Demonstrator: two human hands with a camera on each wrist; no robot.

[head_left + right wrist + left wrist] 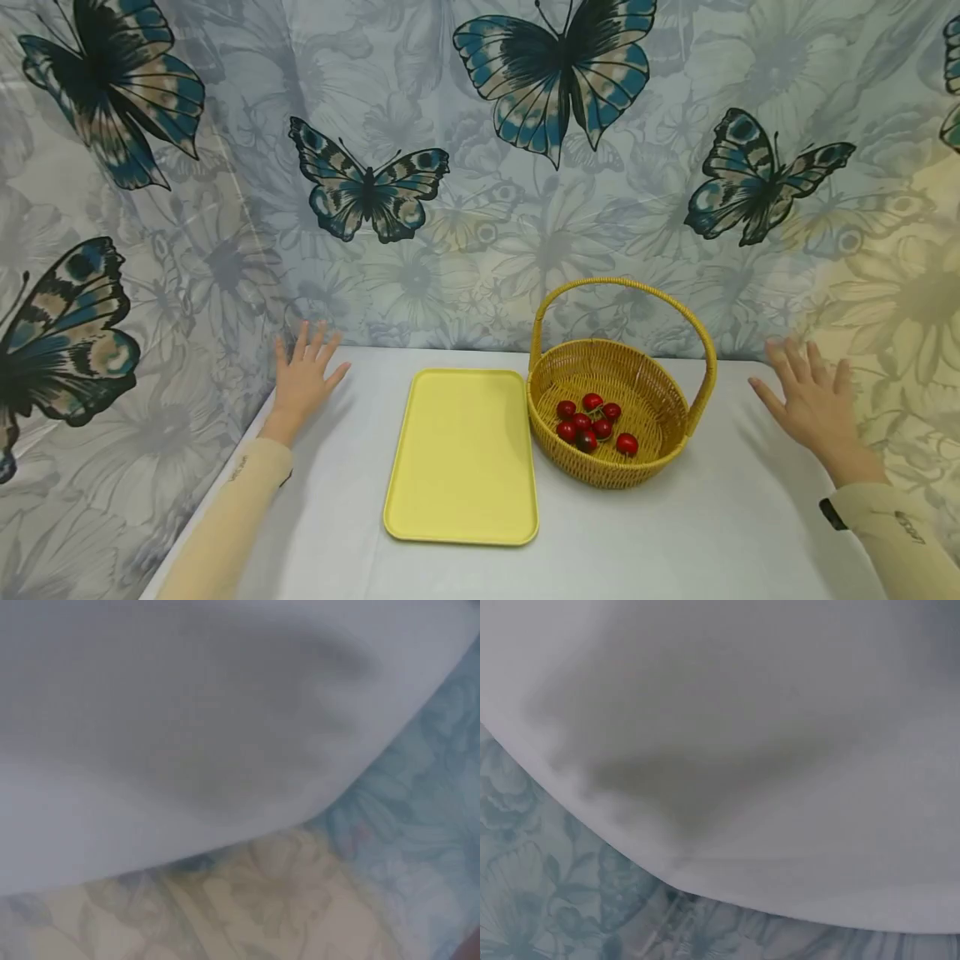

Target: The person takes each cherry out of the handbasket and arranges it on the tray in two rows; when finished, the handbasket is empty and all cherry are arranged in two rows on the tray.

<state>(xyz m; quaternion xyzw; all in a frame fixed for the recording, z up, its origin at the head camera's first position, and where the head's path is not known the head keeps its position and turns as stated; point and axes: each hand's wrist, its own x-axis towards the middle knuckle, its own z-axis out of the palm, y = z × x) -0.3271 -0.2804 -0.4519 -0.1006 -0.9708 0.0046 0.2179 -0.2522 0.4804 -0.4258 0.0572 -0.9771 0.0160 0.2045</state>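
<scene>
My left hand (302, 385) is held over the table's left edge with its fingers spread and nothing in it. On the other side, my right hand (813, 404) is likewise spread and holds nothing, to the right of a yellow woven basket (600, 475) with a tall arched handle. Several dark red cherries (581, 423) lie together in the basket, and one cherry (627, 444) sits a little apart at their right. A flat yellow tray (461, 458) rests between my left hand and the basket, close beside the basket. Both wrist views show the hands' shadows on the white tabletop.
The white table (645, 542) carries the tray and basket. Behind and at the sides hangs a blue-grey cloth (420, 283) printed with flowers and butterflies. In the left wrist view the tabletop edge (682, 885) curves past the same patterned cloth.
</scene>
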